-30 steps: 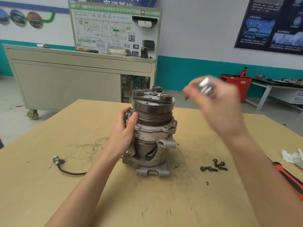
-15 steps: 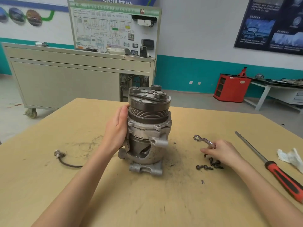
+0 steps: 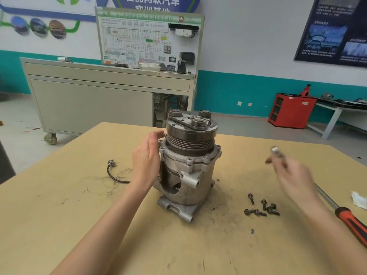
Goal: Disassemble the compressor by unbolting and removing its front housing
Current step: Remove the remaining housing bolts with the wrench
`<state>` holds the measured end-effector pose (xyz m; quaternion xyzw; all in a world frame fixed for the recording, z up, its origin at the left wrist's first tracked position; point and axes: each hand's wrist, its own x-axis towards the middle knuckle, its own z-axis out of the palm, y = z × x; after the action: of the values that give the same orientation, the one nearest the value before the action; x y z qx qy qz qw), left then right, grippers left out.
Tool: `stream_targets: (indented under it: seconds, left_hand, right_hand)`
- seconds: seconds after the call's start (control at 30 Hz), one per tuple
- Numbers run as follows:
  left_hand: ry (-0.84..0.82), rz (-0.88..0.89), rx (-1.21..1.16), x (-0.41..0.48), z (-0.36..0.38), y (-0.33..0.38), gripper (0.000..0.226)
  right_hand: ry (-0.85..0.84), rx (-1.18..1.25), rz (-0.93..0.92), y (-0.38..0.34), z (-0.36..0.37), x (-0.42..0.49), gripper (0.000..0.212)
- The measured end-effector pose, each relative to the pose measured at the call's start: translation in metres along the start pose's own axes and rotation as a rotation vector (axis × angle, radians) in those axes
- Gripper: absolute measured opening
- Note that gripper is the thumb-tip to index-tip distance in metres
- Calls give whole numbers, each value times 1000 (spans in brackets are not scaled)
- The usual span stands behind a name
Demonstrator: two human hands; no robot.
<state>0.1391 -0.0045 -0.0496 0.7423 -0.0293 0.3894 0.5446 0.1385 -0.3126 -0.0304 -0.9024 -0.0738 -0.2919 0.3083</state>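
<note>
Compressor [image 3: 188, 167] upright at the middle of the wooden table [image 3: 79, 225], grooved pulley [image 3: 189, 140] on top, mounting lugs down on the board. Front housing [image 3: 178, 161] in place under the pulley, seated on the body.

Clock positions taken from the compressor as dial centre.

At 9 o'clock, left hand [image 3: 146, 158]: fingers straight and together, palm turned toward the housing flange and just beside it, fingertips up by the lower edge of the pulley. Nothing held.

At 3 o'clock, well apart and raised off the board, right hand [image 3: 294, 175]: heavily smeared by motion, so grip hard to read, but apparently pinching a bright metal tool [image 3: 277, 153] at the fingertips, tool end pointing up toward 1 o'clock.

At 4 o'clock, lying loose on the table, a cluster of dark bolts [image 3: 261, 208], some touching each other. Farther out at 4 o'clock, a screwdriver [image 3: 349, 218] with red-and-black handle, shaft running up under the right forearm. Beside it near the right edge, a crumpled white rag [image 3: 359, 201].

At 9 o'clock beyond the left hand, a short black cable [image 3: 112, 174] with a small connector on its upper end.

Off the table at 11 o'clock, a grey wheeled cabinet [image 3: 89, 100] carrying a wiring display board [image 3: 147, 38]; at 2 o'clock, a red cabinet [image 3: 291, 110] on the floor.
</note>
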Motion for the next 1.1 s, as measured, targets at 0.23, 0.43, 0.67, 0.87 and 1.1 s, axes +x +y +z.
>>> stream_targets:
  seconds: [0.23,0.43,0.67,0.87,1.1]
  left_hand:
    - [-294,8,52,-28,-5,29,94]
    - [-323,7,98,-27,-7,35,120]
    - [-273,-41,90,-28,-6,35,131]
    - [-270,-69,131,-28,-6,34,130]
    - [-235,-61,168,-30,-2,38,129]
  right_hand:
    - [90,605,-225,-68,-35,-42,53]
    - [194,333,-653,-97,3,-77,24]
    - [377,170,-645,-104,29,-75,23]
    - [393,189,-571,-116,37,-80,25]
    - [318,19,-630,-115,37,-88,25]
